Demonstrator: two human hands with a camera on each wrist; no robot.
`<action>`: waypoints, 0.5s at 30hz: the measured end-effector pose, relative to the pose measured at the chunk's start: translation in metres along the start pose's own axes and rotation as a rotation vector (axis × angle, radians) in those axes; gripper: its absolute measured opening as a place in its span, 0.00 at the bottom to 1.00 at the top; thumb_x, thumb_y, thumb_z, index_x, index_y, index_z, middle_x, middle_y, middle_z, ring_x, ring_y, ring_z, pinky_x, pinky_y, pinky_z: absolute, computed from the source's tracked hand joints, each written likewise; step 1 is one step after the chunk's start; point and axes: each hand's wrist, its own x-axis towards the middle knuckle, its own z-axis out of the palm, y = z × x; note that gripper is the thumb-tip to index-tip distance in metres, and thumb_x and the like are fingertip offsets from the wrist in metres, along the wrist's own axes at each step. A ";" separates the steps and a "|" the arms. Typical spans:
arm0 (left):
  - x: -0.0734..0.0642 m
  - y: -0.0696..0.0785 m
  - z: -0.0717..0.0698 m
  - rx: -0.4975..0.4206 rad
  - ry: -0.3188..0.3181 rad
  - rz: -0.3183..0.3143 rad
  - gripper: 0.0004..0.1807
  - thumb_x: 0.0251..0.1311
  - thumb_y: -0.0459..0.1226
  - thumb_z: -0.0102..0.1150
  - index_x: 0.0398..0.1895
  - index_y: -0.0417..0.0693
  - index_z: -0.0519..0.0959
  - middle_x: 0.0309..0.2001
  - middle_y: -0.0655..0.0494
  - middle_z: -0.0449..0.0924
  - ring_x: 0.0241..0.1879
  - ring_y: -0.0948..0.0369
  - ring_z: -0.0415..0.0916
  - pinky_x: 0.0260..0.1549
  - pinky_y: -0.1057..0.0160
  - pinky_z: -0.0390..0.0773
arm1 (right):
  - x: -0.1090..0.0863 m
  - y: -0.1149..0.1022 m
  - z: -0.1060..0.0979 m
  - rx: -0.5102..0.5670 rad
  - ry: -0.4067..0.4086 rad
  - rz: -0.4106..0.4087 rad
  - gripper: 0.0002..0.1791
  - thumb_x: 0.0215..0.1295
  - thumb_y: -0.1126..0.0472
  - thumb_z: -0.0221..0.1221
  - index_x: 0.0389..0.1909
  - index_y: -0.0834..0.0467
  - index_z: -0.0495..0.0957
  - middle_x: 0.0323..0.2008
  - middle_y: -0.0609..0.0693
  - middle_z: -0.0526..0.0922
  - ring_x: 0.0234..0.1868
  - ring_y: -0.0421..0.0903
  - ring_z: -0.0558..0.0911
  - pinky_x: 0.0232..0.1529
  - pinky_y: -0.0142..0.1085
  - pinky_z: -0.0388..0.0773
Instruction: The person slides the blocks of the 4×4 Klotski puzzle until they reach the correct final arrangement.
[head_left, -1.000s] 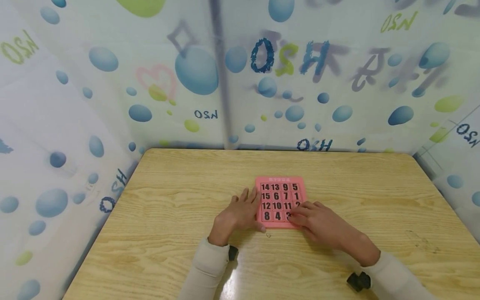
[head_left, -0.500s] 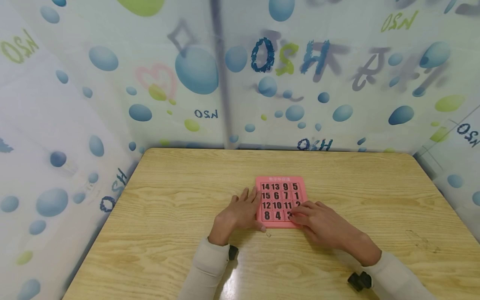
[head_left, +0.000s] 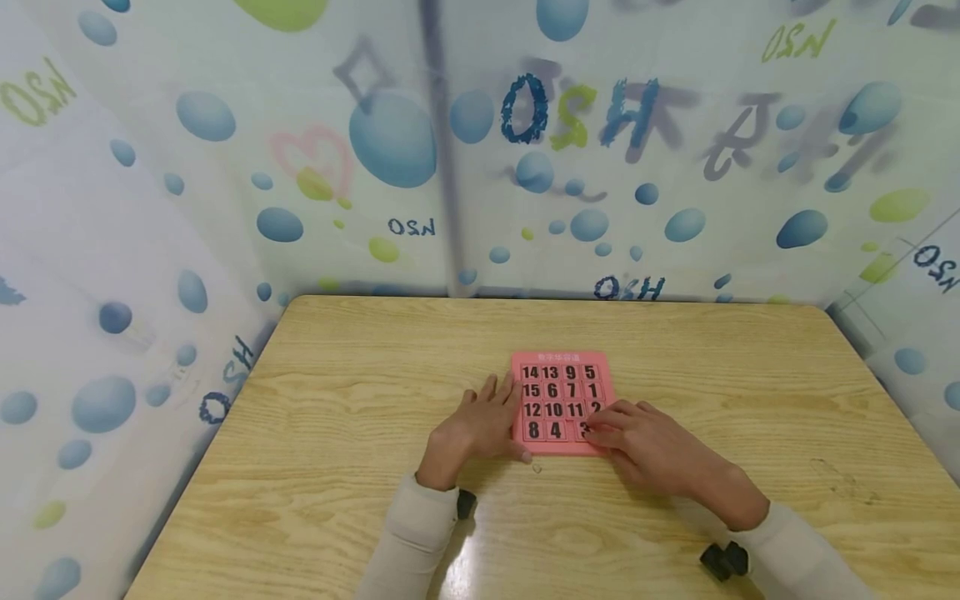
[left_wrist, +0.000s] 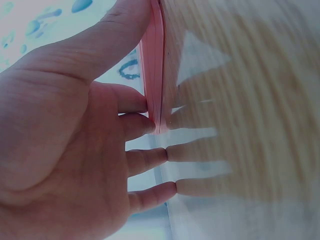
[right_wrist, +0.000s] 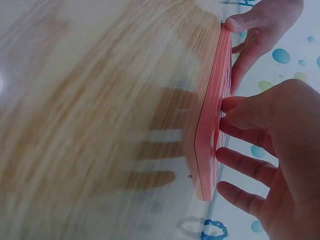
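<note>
A pink number sliding puzzle (head_left: 558, 358) lies flat on the wooden table, its black-numbered tiles set in rows. My left hand (head_left: 480, 425) rests against the puzzle's left side, fingers spread and nearly straight, thumb at the near left corner. In the left wrist view, some fingertips touch the pink edge (left_wrist: 154, 65) and others the tabletop. The fingertips of my right hand (head_left: 652, 450) press on the 3 tile (head_left: 582, 430) in the near row, partly covering it and the 2 tile above. An unfilled slot shows between the 4 tile (head_left: 555, 430) and the 3 tile.
The wooden table (head_left: 360, 358) extends around the puzzle on every side. Behind it and at both sides hang pale curtains (head_left: 300, 167) printed with blue and green drops. Dark wrist devices (head_left: 723, 561) sit under the sleeves.
Under my right fingertips the 3 tile has slid right, uncovering a slot beside the 4. My right hand has shifted slightly right. The left hand stays in place.
</note>
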 end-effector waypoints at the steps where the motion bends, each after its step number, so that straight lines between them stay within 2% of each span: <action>1: 0.000 0.000 0.000 -0.002 -0.001 0.000 0.61 0.55 0.59 0.66 0.80 0.45 0.40 0.80 0.49 0.34 0.79 0.47 0.33 0.74 0.43 0.47 | 0.000 0.000 0.000 0.002 0.001 0.001 0.15 0.71 0.56 0.58 0.55 0.50 0.84 0.57 0.49 0.82 0.59 0.51 0.78 0.55 0.55 0.76; 15: 0.001 0.000 0.000 0.002 -0.001 0.003 0.61 0.55 0.59 0.66 0.80 0.45 0.41 0.80 0.49 0.34 0.79 0.47 0.33 0.74 0.43 0.47 | -0.003 0.003 0.000 -0.004 0.004 0.017 0.14 0.71 0.57 0.58 0.53 0.51 0.85 0.55 0.49 0.82 0.58 0.51 0.78 0.55 0.55 0.77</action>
